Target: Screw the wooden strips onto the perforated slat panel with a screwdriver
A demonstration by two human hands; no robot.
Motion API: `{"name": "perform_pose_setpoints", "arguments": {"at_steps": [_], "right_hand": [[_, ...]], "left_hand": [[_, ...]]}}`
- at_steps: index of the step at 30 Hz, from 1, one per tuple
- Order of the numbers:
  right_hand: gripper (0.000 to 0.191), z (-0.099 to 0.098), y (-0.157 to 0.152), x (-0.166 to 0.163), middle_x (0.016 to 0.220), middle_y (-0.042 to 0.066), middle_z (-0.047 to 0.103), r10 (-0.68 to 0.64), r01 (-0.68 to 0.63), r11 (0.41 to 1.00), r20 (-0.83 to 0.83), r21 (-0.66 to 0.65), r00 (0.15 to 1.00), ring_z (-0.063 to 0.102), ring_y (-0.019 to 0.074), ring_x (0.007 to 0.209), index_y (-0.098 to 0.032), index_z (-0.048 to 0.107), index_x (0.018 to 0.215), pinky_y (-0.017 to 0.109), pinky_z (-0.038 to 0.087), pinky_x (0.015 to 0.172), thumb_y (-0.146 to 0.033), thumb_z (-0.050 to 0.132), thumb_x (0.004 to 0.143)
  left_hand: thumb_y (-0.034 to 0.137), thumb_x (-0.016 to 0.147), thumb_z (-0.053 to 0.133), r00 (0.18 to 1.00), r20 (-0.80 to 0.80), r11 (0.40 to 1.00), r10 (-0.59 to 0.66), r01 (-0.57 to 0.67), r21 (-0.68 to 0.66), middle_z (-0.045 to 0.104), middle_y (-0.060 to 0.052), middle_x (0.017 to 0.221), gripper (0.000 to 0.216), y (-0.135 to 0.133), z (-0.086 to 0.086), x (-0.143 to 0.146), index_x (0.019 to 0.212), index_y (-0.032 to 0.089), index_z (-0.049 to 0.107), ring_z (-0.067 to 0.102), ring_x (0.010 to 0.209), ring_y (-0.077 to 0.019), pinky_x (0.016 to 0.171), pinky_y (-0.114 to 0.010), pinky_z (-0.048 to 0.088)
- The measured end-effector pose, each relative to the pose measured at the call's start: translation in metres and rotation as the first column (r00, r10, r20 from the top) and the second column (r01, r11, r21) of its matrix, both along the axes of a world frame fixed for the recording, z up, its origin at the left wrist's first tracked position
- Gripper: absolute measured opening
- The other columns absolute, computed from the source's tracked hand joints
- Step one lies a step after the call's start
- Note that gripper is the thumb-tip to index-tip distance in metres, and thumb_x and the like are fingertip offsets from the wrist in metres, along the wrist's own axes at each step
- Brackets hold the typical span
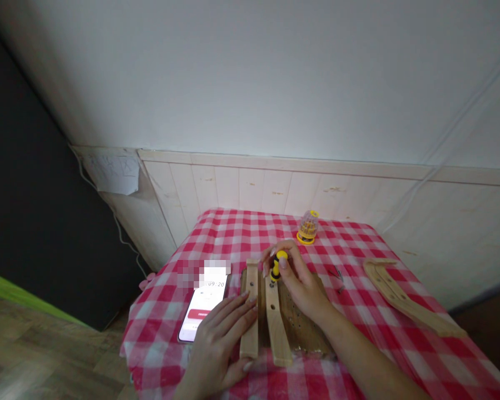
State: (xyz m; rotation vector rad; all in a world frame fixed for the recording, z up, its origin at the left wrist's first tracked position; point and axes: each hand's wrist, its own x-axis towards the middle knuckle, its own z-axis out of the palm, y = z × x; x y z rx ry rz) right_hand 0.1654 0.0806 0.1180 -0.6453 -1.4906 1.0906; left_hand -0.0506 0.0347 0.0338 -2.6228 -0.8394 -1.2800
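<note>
My right hand (296,280) is closed round a small yellow-and-black screwdriver (277,265), held upright with its tip on the right wooden slat (276,319). My left hand (223,339) lies flat with its fingers stretched out. It presses on the left wooden slat (250,322). Both slats lie on a perforated wooden board (302,328), on a table with a red-and-white checked cloth (241,233).
A phone (203,305) with a lit screen lies left of the slats. A yellow bit holder (308,227) stands at the back. Loose screws (338,275) lie to the right. Curved wooden pieces (402,297) rest at the far right. A wood-panelled wall runs behind.
</note>
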Motion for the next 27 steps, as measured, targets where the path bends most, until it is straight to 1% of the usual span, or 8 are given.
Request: {"name": "perform_pose_setpoints", "arguments": {"at_steps": [3, 6, 10, 12, 19, 27], "right_hand": [[0.037, 0.000, -0.001, -0.002, 0.080, -0.002, 0.060, 0.005, -0.005, 1.000, 0.007, -0.016, 1.000, 0.052, 0.0179, 0.068, -0.029, 0.053, 0.100, 0.034, 0.046, 0.069, -0.065, 0.060, 0.101], [0.039, -0.002, 0.000, -0.004, 0.074, -0.004, 0.053, 0.014, -0.015, 0.998, -0.022, -0.053, 1.000, 0.047, 0.0178, 0.065, -0.029, 0.054, 0.097, 0.033, 0.041, 0.066, -0.067, 0.061, 0.100], [0.056, -0.004, 0.002, -0.006, 0.072, -0.001, 0.052, 0.065, -0.078, 0.990, -0.107, -0.121, 0.992, 0.046, 0.0211, 0.065, -0.028, 0.060, 0.094, 0.038, 0.042, 0.066, -0.082, 0.046, 0.096], [0.061, -0.005, 0.003, -0.006, 0.072, -0.001, 0.052, 0.095, -0.113, 0.982, -0.123, -0.149, 0.988, 0.047, 0.0222, 0.066, -0.027, 0.063, 0.097, 0.039, 0.043, 0.067, -0.084, 0.043, 0.095], [0.051, -0.009, 0.005, -0.005, 0.076, 0.000, 0.055, 0.085, -0.102, 0.982, -0.110, -0.157, 0.990, 0.053, 0.0226, 0.073, -0.026, 0.065, 0.100, 0.038, 0.043, 0.072, -0.074, 0.048, 0.101], [0.044, -0.013, 0.003, -0.002, 0.082, 0.001, 0.063, 0.049, -0.061, 0.990, -0.094, -0.124, 0.994, 0.062, 0.0233, 0.081, -0.027, 0.065, 0.102, 0.039, 0.047, 0.078, -0.069, 0.051, 0.104]], "left_hand": [[0.063, 0.113, 0.027, 1.000, -0.006, 1.000, 0.001, -0.001, 0.021, 0.079, -0.010, 0.133, 0.066, 0.000, 0.002, 0.000, 0.136, 0.017, 0.069, 0.075, 0.126, -0.0264, 0.106, -0.036, 0.062], [0.063, 0.113, 0.028, 1.000, -0.011, 1.000, -0.004, 0.004, 0.014, 0.079, -0.011, 0.133, 0.065, 0.000, 0.002, -0.001, 0.138, 0.018, 0.068, 0.075, 0.126, -0.0269, 0.105, -0.037, 0.062], [0.063, 0.113, 0.026, 1.000, -0.007, 1.000, -0.008, 0.008, 0.003, 0.079, -0.012, 0.133, 0.067, 0.000, 0.000, 0.000, 0.144, 0.019, 0.065, 0.075, 0.126, -0.0277, 0.106, -0.038, 0.062], [0.062, 0.113, 0.026, 1.000, -0.005, 1.000, -0.008, 0.008, 0.018, 0.079, -0.012, 0.133, 0.067, 0.000, 0.000, 0.000, 0.143, 0.018, 0.065, 0.075, 0.126, -0.0273, 0.106, -0.038, 0.062], [0.064, 0.113, 0.027, 1.000, -0.011, 0.999, 0.006, -0.005, 0.045, 0.081, -0.010, 0.130, 0.068, 0.000, 0.004, 0.000, 0.136, 0.018, 0.069, 0.078, 0.121, -0.0265, 0.101, -0.036, 0.064], [0.065, 0.112, 0.027, 1.000, -0.011, 1.000, -0.005, 0.005, 0.026, 0.080, -0.010, 0.131, 0.068, 0.000, 0.003, -0.001, 0.138, 0.018, 0.068, 0.076, 0.124, -0.0261, 0.104, -0.036, 0.062]]}}
